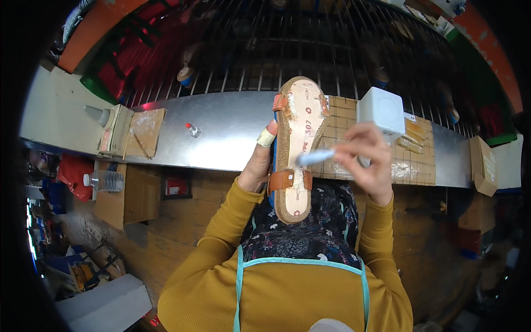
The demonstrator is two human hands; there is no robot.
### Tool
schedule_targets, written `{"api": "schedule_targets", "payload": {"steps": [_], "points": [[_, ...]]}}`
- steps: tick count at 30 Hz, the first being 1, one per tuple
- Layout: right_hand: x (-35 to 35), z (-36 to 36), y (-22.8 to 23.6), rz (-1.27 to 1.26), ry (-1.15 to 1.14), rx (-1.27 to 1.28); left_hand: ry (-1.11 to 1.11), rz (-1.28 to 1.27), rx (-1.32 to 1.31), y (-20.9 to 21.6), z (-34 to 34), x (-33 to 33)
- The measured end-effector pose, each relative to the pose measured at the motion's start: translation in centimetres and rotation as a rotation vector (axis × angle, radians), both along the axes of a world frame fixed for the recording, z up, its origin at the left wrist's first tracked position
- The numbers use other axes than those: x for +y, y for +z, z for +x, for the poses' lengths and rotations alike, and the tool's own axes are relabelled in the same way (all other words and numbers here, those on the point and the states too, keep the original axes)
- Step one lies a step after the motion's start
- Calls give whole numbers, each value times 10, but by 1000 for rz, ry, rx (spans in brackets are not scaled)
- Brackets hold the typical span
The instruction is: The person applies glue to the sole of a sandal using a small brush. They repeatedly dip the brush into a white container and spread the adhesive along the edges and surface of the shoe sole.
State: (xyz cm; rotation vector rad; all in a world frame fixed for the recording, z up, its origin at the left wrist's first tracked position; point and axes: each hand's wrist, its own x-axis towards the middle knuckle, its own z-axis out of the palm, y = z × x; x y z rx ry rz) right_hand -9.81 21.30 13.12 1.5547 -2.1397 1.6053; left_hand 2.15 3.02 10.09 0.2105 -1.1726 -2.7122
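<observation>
My left hand (259, 160), with tape round its thumb, grips an unfinished sandal (299, 124) from its left side. The sandal's pale underside faces up, with a cork-brown rim and orange-brown straps folded onto it; blue shows along its left edge. White smears lie near the straps. My right hand (369, 160) pinches a brush (318, 157) with a pale blue handle, blurred by motion. The brush's dark tip is over the sole's middle, above the lower strap; whether it touches, I cannot tell. Just beyond my right hand stands a white square container (381, 110).
A metal bench (221, 122) runs across, with taped cardboard (340, 119) on its right part. On it lie a small red-tipped bottle (192, 130) and yellowish strips (414, 135). Metal rollers (243, 61) stretch beyond, carrying another shoe (186, 74). A plastic bottle (105, 181) is at lower left.
</observation>
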Motion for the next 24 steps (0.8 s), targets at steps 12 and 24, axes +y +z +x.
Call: {"api": "schedule_targets", "payload": {"steps": [12, 24], "points": [[10, 60, -17, -37, -154, -360, 294, -209, -33, -11, -2, -17], [-5, 69, -36, -36, -384, -180, 312, -409, -38, -19, 0, -19]]}}
